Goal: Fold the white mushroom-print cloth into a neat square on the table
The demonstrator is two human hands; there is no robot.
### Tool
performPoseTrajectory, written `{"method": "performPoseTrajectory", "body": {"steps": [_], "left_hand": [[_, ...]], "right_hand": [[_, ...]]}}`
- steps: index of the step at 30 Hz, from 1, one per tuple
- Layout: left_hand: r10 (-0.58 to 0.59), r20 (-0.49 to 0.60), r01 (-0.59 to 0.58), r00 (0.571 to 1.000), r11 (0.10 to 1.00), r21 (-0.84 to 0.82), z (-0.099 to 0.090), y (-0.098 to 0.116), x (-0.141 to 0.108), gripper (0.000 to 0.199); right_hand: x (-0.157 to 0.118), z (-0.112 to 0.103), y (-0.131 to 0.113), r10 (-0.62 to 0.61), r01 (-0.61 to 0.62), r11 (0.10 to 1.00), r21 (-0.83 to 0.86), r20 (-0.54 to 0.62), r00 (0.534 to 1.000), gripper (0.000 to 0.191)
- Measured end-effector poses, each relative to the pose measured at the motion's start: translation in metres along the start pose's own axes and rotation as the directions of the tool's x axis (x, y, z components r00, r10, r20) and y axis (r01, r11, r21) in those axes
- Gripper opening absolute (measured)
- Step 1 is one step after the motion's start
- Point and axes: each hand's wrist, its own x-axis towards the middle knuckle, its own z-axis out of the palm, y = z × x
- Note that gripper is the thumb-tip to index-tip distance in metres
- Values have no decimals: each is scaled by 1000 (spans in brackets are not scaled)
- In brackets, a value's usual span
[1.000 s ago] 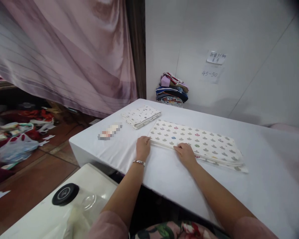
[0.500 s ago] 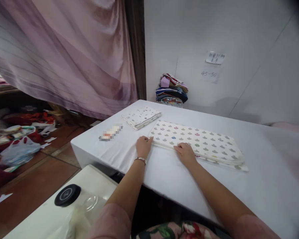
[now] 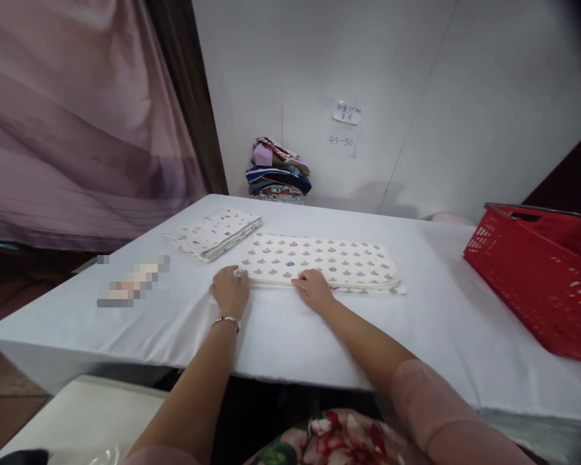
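Note:
A folded white cloth (image 3: 314,258) with rows of small grey prints, a few of them red, blue or green, lies flat on the table in front of me. My left hand (image 3: 230,290), a bracelet at its wrist, is closed on the cloth's near left corner. Midway along the near edge, my right hand (image 3: 314,289) pinches the layers between thumb and fingers. Behind my left hand rests a second folded white cloth (image 3: 217,232) with small dark prints, which neither hand touches.
White sheeting covers the table (image 3: 440,310). A red plastic basket (image 3: 523,284) stands at the right. At the back wall is a stack of folded fabrics (image 3: 278,173). A blurred-out item (image 3: 133,281) lies on the left, near a pink curtain (image 3: 77,129).
My view has turned to the right, bringing the red basket into sight. Both hands keep their grip on the near edge of the cloth, which looks straighter in front of me.

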Motion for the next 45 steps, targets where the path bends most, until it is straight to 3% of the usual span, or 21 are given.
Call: {"method": "performPoseTrajectory", "body": {"steps": [2,4,7,12,19,22,25,28,32,36,40,45], "left_hand": [[210,-13,-211,978,977,-13,3,15,-7,31],[411,44,-409,911,912,-38,10,30,-14,31],[539,157,-542,828,840,-21,24,41,-22,32],[532,257,-559,807,829,38,36,36,-24,36],[524,252,-546,814,837,24,36,35,-23,36],[523,243,-542,817,840,14,36,35,-23,35],[538,234,-550,809,835,-21,33,37,-24,33],[601,222,-596,767,797,-98,29,46,-28,29],[694,215,-656,687,720,-225,35,71,-41,24],[726,239,-654,645,686,-318,50,101,-56,20],[699,279,-617,658,713,-332,61,117,-64,17],[682,257,-598,684,727,-338,65,117,-67,18]], "right_hand": [[1,0,0,7,-7,1000,-3,0,1000,25],[1,0,0,8,-8,1000,-5,-7,1000,24],[0,-1,-1,-4,5,1000,27,-34,999,24],[-17,-17,13,2,14,986,167,-97,995,25],[-85,-68,75,243,-224,967,118,-179,953,25],[-101,-79,89,287,-270,957,105,-196,938,25],[-99,-79,87,275,-256,960,116,-197,941,26],[-90,-72,78,261,-240,962,130,-177,949,25],[-83,-63,76,234,-215,967,137,-148,961,24],[-85,-61,80,205,-188,974,126,-145,968,22],[-86,-62,81,200,-182,974,132,-140,970,21],[-84,-61,78,236,-206,960,189,-158,959,19]]}}
